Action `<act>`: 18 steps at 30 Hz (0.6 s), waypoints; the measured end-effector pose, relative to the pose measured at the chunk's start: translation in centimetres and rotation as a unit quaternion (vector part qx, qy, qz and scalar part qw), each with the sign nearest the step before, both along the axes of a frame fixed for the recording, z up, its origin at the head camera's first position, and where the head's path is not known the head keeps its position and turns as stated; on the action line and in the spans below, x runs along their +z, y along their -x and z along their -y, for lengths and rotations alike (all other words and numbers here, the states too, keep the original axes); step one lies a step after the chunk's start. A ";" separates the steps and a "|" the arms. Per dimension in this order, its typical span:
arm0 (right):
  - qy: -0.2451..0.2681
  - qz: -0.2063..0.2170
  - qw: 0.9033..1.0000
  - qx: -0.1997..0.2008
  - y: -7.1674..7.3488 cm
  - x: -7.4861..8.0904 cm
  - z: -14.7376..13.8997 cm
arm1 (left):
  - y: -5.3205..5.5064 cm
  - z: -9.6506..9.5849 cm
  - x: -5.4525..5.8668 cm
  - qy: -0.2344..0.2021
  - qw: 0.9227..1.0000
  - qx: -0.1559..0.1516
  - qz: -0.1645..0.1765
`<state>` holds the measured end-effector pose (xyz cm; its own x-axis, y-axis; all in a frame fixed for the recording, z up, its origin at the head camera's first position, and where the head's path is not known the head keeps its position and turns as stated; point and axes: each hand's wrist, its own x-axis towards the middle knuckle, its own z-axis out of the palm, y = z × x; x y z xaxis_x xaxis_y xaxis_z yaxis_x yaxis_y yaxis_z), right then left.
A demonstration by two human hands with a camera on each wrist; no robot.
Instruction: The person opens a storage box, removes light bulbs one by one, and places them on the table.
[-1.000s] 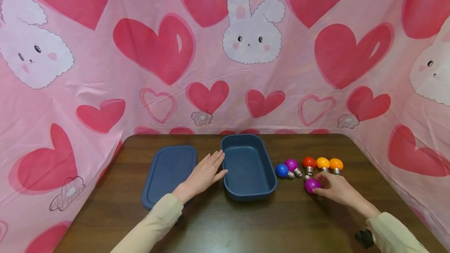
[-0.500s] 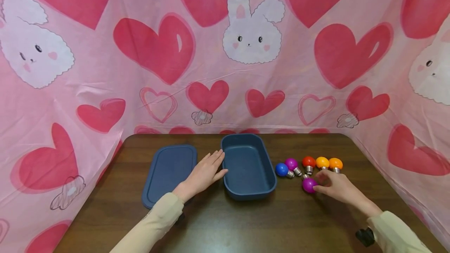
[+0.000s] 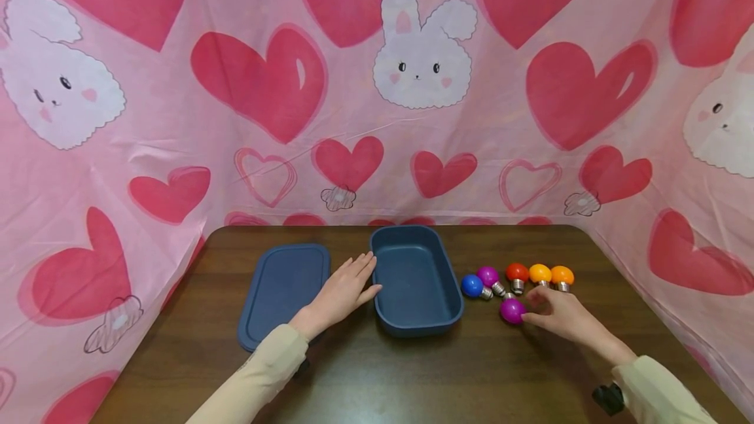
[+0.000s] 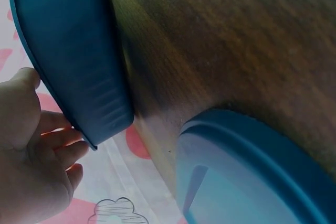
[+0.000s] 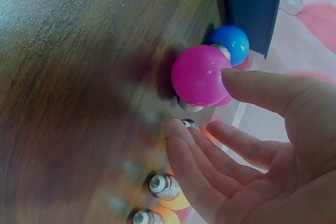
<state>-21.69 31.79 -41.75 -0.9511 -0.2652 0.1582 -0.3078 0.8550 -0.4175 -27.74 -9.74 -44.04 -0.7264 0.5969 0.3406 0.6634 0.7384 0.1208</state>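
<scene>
My left hand (image 3: 347,286) rests with straight fingers on the left rim of a dark blue rectangular container (image 3: 419,330). In the left wrist view, its thumb and fingertips (image 4: 71,153) lie along that rim. The right hand (image 3: 562,315) is beside a purple light bulb (image 3: 512,311) lying on the table, metal base pointing away. In the right wrist view, the thumb tip (image 5: 231,80) overlaps the edge of the bulb (image 5: 199,77), while the other fingers are spread apart from it. A blue bulb (image 3: 472,285) and another purple bulb (image 3: 488,275) lie between the container and this hand.
Behind the right hand, a red bulb (image 3: 517,272) and two orange bulbs (image 3: 540,273) lie in a row. A flat dark blue lid (image 3: 285,290) lies left of the container, under the left forearm's side. A pink heart-and-rabbit cloth (image 3: 359,110) hangs around the wooden table (image 3: 377,385).
The nearest purple bulb has shifted slightly left, away from the right hand's fingers. The right hand has barely moved. My left hand stays on the container's rim.
</scene>
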 end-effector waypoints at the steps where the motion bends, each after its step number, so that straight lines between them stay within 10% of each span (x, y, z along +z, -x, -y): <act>1: -0.001 0.000 1.000 -0.001 0.0 0.0 0.0 | 0.0 0.0 0.0 -0.002 1.000 -0.002 -0.002; 18: 0.003 -0.015 1.000 0.019 1.5 2.3 1.9 | 0.5 0.4 0.1 0.020 1.000 -0.002 -0.008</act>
<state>-23.15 29.88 -39.43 -0.9355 -0.2994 0.1879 -0.3518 0.8405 -0.4120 -28.20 -10.16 -43.89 -0.7191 0.6126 0.3280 0.6677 0.7399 0.0819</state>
